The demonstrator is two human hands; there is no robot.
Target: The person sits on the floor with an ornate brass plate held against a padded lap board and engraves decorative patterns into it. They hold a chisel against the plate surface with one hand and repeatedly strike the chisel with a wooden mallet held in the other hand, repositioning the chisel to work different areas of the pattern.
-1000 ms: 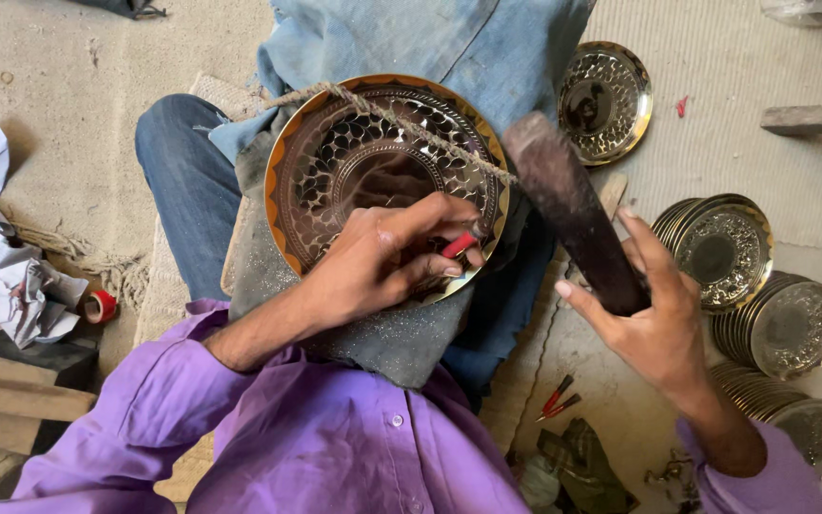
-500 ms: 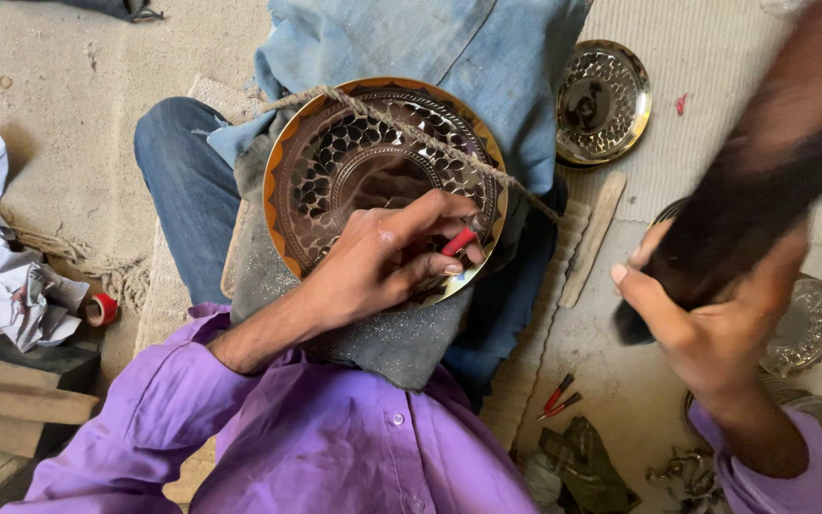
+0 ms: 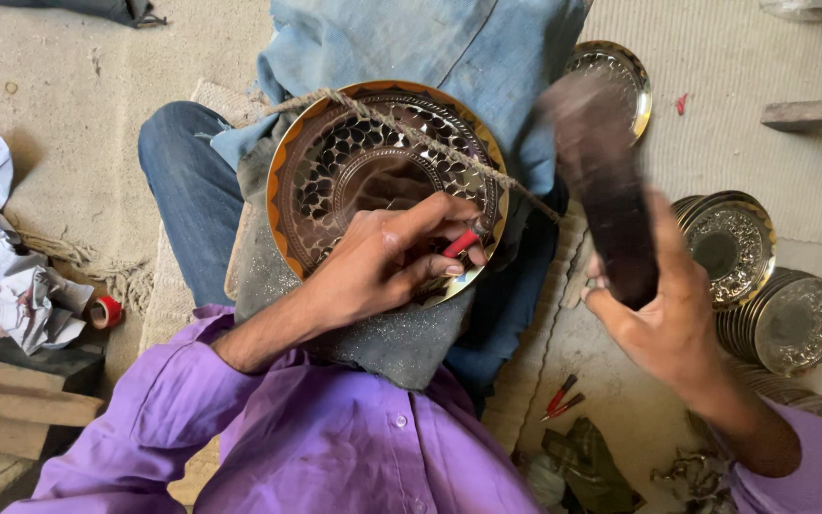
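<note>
Head view: round brass plate [image 3: 387, 181], shiny, with pierced or engraved honeycomb pattern and scalloped orange rim, lies on a grey gritty pad [image 3: 382, 333] over the person's lap, on blue jeans [image 3: 183, 190]. A coarse twisted rope [image 3: 411, 133] runs diagonally across the plate's face. Left hand [image 3: 382, 262] rests on the plate's lower right part, fingers pinched around a small red-handled chisel [image 3: 460, 243] with its tip at the rim. Right hand [image 3: 663, 319] is to the right of the plate, apart from it, fingers clenched round the lower end of a dark wooden mallet [image 3: 601, 181], thick, rounded and motion-blurred, with its head up near the plate's right edge. Purple shirt sleeves on both arms. More embossed brass plates: one [image 3: 620, 76] above right, partly under blue cloth, and a stack [image 3: 763, 286] on the right, on the floor. Two red-handled tools [image 3: 558, 400] lie on the floor below the mallet. Crumpled paper [image 3: 2, 266] and a red tape roll [image 3: 105, 311] at left, beside wooden planks [image 3: 21, 390].
</note>
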